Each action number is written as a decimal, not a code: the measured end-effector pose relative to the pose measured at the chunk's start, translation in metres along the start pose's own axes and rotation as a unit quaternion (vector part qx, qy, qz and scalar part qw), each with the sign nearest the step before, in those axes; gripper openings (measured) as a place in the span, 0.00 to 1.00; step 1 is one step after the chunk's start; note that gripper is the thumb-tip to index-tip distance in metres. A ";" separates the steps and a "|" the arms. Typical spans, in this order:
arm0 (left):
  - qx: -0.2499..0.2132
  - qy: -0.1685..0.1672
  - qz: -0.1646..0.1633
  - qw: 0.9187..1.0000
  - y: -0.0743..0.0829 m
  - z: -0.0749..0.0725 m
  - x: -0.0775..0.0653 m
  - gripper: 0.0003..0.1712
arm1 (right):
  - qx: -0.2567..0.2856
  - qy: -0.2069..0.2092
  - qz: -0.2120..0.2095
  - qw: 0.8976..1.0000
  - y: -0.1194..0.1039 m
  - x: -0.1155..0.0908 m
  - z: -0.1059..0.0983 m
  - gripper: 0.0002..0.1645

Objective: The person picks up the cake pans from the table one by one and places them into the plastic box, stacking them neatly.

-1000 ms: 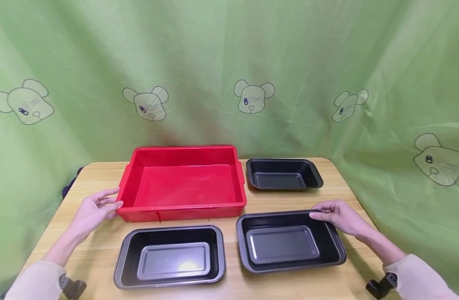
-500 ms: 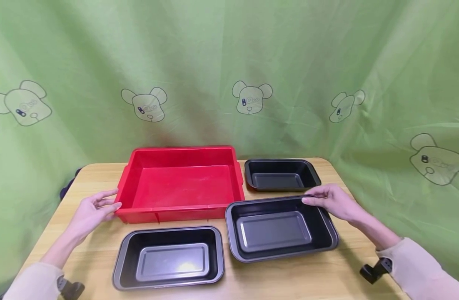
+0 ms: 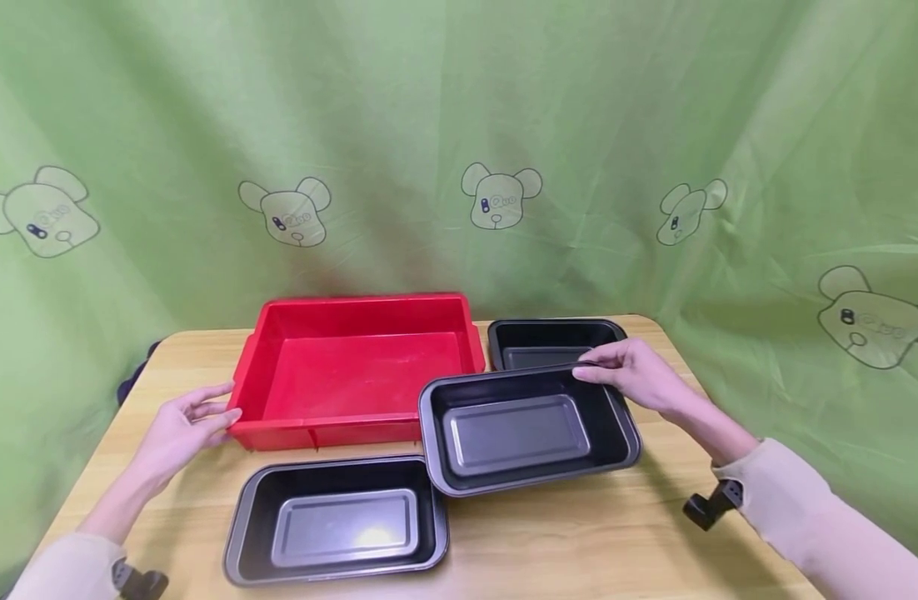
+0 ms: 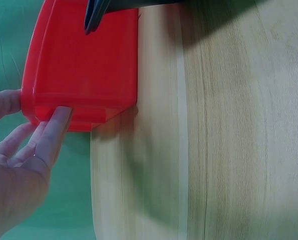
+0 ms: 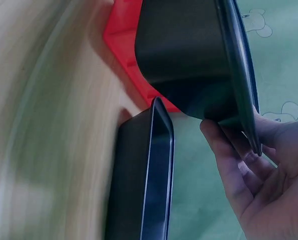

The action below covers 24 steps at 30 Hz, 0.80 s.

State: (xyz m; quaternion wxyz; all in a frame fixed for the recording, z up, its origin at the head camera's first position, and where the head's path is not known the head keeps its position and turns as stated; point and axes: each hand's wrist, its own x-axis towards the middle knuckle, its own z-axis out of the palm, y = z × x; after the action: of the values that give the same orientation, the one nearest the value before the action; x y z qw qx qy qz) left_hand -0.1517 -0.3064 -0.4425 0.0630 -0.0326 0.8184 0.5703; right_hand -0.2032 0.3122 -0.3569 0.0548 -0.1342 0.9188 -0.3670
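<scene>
My right hand pinches the back right rim of a dark loaf pan, thumb inside and fingers outside. The right wrist view shows this pan raised off the table, fingertips against its underside. In the head view it overlaps the front right corner of a red plastic tray. My left hand grips that tray's left front corner; in the left wrist view the thumb lies at the rim and the fingers reach below it. A second loaf pan sits in front of the tray.
A third loaf pan stands at the back right, partly hidden by the held pan and right hand. The wooden table ends at a green curtain printed with mouse heads. Wrist cameras show below both sleeves.
My right hand has lifted the loaf pan and carried it left and back, toward the red tray. The left hand stays on the tray's corner.
</scene>
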 end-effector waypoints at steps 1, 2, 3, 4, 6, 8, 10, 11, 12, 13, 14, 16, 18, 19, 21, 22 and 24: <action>0.001 0.000 0.000 1.000 0.000 0.000 0.000 0.40 | 0.000 0.001 -0.002 1.000 -0.001 0.002 0.001 0.16; 0.002 0.001 -0.001 1.000 0.000 0.000 0.000 0.40 | 0.000 0.002 -0.003 1.000 -0.003 0.005 0.001 0.16; 0.002 0.001 -0.001 1.000 0.000 0.000 0.000 0.40 | 0.000 0.003 -0.003 1.000 -0.005 0.008 0.001 0.16; 0.002 0.001 -0.002 1.000 0.000 0.001 -0.001 0.40 | 0.001 0.004 -0.004 1.000 -0.006 0.010 0.002 0.16; 0.004 0.002 -0.003 1.000 0.000 0.001 -0.001 0.40 | 0.004 0.004 -0.005 1.000 -0.010 0.015 0.003 0.16; 0.007 0.002 -0.004 1.000 0.000 0.000 -0.001 0.40 | 0.009 0.005 -0.005 1.000 -0.014 0.020 0.004 0.16; 0.011 0.002 -0.006 1.000 0.000 0.000 -0.001 0.40 | 0.015 0.005 -0.005 1.000 -0.019 0.025 0.005 0.16; 0.014 0.002 -0.006 1.000 0.000 0.000 -0.001 0.40 | 0.017 0.005 -0.002 1.000 -0.022 0.028 0.006 0.17; 0.016 0.002 -0.006 1.000 0.000 0.000 -0.001 0.40 | 0.022 0.004 0.000 1.000 -0.024 0.031 0.007 0.17; 0.016 0.002 -0.006 1.000 0.000 0.000 0.000 0.40 | 0.027 0.003 0.004 1.000 -0.027 0.034 0.007 0.18; 0.016 0.002 -0.006 1.000 0.000 0.000 0.000 0.40 | 0.031 0.002 0.007 0.999 -0.029 0.037 0.008 0.18; 0.014 0.002 -0.007 1.000 -0.001 0.000 0.000 0.40 | 0.040 0.001 0.013 0.999 -0.033 0.043 0.010 0.19; 0.012 0.001 -0.007 1.000 -0.001 0.000 0.001 0.40 | 0.045 0.002 0.015 0.999 -0.037 0.050 0.013 0.20; 0.011 0.001 -0.008 1.000 -0.001 0.000 0.001 0.40 | 0.043 0.005 0.015 0.999 -0.039 0.053 0.014 0.20; 0.008 0.001 -0.009 1.000 -0.002 0.000 0.000 0.40 | 0.043 0.009 0.012 0.999 -0.042 0.059 0.018 0.20; 0.008 0.001 -0.009 1.000 -0.002 0.000 0.000 0.40 | 0.046 0.010 0.009 0.999 -0.043 0.062 0.020 0.20; 0.008 0.001 -0.010 1.000 -0.002 0.000 0.000 0.40 | 0.055 0.011 0.003 0.998 -0.046 0.069 0.024 0.19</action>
State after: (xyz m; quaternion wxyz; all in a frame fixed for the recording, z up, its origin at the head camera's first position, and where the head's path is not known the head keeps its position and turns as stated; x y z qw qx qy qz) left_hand -0.1518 -0.3075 -0.4445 0.0684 -0.0411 0.8228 0.5628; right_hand -0.2547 0.2450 -0.3423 0.0529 -0.1239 0.8983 -0.4183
